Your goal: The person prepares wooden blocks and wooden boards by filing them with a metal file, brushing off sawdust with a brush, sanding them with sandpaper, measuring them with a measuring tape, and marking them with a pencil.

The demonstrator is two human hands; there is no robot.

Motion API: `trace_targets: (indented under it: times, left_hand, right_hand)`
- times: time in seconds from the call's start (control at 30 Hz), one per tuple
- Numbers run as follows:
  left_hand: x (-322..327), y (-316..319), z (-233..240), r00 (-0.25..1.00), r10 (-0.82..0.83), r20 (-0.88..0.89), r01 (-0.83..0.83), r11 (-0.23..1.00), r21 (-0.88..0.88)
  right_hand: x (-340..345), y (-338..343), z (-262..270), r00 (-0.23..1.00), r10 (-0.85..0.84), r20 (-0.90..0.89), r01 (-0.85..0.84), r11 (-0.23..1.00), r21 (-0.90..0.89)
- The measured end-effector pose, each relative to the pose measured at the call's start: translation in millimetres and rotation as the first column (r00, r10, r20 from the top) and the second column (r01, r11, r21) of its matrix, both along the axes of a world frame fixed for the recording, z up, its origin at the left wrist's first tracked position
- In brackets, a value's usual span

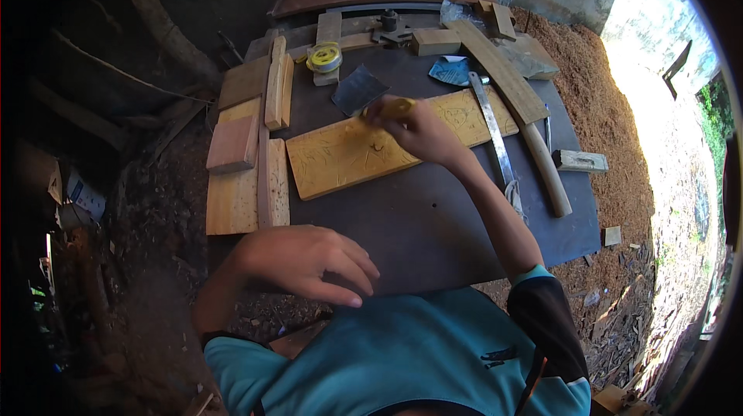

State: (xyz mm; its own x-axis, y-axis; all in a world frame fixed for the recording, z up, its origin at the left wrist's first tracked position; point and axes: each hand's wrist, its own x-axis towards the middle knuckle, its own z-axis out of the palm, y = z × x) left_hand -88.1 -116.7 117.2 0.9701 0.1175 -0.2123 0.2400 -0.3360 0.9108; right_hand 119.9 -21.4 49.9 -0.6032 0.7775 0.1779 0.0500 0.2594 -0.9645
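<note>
A long wooden board [348, 155] with scratched or drawn marks lies slantwise across the dark tabletop [400, 224]. Over its far edge, my right hand [415, 128] grips a yellow-handled brush [397, 108]; its working end is blurred close to the board's surface. My left hand [319, 262] hovers at the table's near edge, fingers loosely bent and apart, holding nothing. Behind the board lies a dark sheet, perhaps sandpaper [360, 90]. A metal hacksaw blade or strip [492, 126] with a wrapped end rests across the board's right part.
Wooden blocks and strips [232, 146] line the left side. A yellow tape roll or measure [324, 58] sits at the back left. A blue packet [451, 70], a wooden block [435, 42] and a long wooden-handled tool [545, 169] lie to the right. Sawdust [603, 126] is heaped beyond the table.
</note>
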Motion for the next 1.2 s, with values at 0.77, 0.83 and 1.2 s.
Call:
trace_targets:
  times: [0.77,0.83,1.2]
  left_hand:
    - [-37.0,89.7,-66.6,0.644,0.627,-0.437,0.016,0.561,0.828]
    - [-46.7,99.1,-71.0,0.625,0.657,-0.422,-0.029,0.56,0.828]
    - [-48.5,121.4,-64.3,0.619,0.66,-0.426,-0.11,0.61,0.785]
  right_hand:
    - [0.1,-91.3,-41.9,0.51,-0.706,0.491,0.256,0.67,0.697]
    - [-13.0,-94.6,-27.2,0.649,-0.562,0.513,0.222,0.784,0.58]
    - [-103.6,-86.7,-14.1,0.981,-0.059,-0.186,0.104,0.965,0.24]
